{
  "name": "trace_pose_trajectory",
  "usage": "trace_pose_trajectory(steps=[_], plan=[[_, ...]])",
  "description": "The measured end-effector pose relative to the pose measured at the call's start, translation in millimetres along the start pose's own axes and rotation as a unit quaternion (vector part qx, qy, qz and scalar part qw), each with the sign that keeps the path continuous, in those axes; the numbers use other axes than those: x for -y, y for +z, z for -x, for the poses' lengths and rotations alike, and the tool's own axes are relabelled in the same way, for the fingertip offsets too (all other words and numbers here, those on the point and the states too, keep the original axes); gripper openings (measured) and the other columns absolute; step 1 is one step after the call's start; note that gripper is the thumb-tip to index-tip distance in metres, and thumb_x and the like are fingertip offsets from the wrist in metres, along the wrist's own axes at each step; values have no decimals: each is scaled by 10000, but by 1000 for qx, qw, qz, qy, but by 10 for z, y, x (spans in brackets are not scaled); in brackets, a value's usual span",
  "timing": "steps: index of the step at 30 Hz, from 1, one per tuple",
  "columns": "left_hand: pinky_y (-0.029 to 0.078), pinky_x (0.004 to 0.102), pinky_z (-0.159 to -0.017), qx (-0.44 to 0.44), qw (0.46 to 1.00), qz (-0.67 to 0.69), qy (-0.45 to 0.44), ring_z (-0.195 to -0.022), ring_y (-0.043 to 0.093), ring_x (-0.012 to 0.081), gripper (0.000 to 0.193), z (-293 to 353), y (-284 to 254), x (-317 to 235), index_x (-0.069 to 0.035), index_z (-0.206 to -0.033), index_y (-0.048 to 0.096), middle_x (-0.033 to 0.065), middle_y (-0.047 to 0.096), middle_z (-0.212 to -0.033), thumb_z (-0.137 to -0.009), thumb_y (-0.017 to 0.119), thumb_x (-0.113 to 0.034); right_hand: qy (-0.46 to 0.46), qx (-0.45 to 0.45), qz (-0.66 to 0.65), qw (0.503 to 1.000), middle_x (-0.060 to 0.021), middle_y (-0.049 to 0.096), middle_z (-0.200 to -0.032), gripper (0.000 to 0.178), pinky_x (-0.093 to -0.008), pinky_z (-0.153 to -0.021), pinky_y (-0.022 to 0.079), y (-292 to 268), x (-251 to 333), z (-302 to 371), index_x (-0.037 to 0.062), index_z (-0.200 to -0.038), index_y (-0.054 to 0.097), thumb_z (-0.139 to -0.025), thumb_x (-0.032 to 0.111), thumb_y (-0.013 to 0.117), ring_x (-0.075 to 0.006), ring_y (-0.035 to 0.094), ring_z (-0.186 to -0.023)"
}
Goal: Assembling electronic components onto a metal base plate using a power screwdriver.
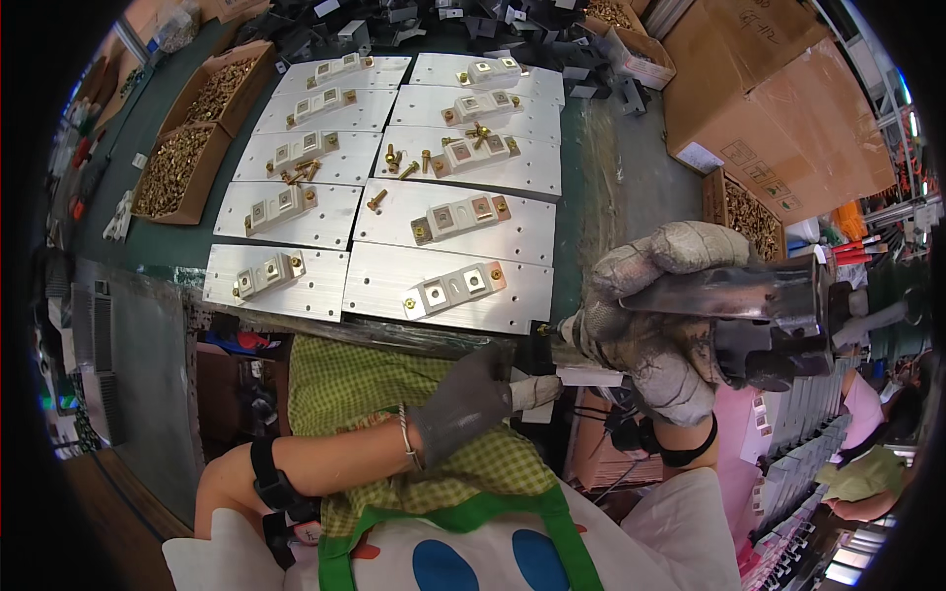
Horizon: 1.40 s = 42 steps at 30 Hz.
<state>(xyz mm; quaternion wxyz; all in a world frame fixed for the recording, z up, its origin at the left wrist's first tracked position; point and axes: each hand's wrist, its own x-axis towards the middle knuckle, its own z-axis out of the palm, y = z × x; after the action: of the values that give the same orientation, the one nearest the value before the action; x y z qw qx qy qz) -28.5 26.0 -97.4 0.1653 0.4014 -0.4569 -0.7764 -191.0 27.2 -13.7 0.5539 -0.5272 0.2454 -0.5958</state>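
My right hand (655,305), in a worn whitish glove, is wrapped round a dark power screwdriver (729,295). The driver's bit points left, with a small brass-coloured screw (544,330) at its tip beside the plates' near right corner. My left hand (473,399), in a grey glove with a pale-covered fingertip, is closed below the bench edge; what it holds, if anything, is hidden. In front lie two columns of silver metal plates (414,288), each bearing a white block (455,289). Loose brass screws (377,200) lie on some plates.
Cardboard boxes of brass screws stand at left (180,172) and right (746,219). A large carton (778,108) rises at the right. Black brackets (473,25) are heaped at the far edge. Another person (867,463) is at the far right.
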Motion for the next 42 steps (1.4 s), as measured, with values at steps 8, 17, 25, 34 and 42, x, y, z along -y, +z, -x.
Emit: trace_pose_trajectory(steps=[8,17,25,34,42], plan=[[425,228,-531,9,999,-15,-47,-635,531,87,471,13,18,-87,37,-934,545,55,614,-752,-744,685,-370,23,-30,41,998,-82,485,-1024,583,-302,-779,486,-14,-35,30,101,-1141,385,-674,76,734,-161,498,-942],[450,247,-722,34,998,-38,-37,-871,534,109,469,3,-6,-122,27,-1085,511,70,582,-966,-796,634,-322,70,-109,5,992,-134,543,-983,569,-294,-745,518,68,-130,-119,33,-1123,415,-657,47,741,-190,572,-870],[466,244,-612,48,998,-27,-23,-679,537,95,474,143,-201,-166,22,-1051,527,51,582,-812,-826,576,-392,-38,-91,145,984,-221,512,-1077,706,-270,-647,505,122,28,-293,-13,-1189,370,-655,237,759,-210,560,-893],[434,312,-566,-288,659,-624,304,-619,568,194,191,-104,-1153,-892,-15,-921,570,96,573,-786,-777,595,-138,-185,-91,174,963,-139,553,-1016,344,-287,-767,493,-118,218,-582,-33,-1085,478,-790,116,573,-177,564,-921],[440,324,-624,-255,696,-599,303,-691,564,242,139,-114,-1158,-862,-15,-914,531,106,553,-791,-807,541,-103,-178,-164,55,969,-13,597,-735,241,-236,-603,459,-83,161,-658,18,-792,622,-626,148,738,-86,537,-648]])
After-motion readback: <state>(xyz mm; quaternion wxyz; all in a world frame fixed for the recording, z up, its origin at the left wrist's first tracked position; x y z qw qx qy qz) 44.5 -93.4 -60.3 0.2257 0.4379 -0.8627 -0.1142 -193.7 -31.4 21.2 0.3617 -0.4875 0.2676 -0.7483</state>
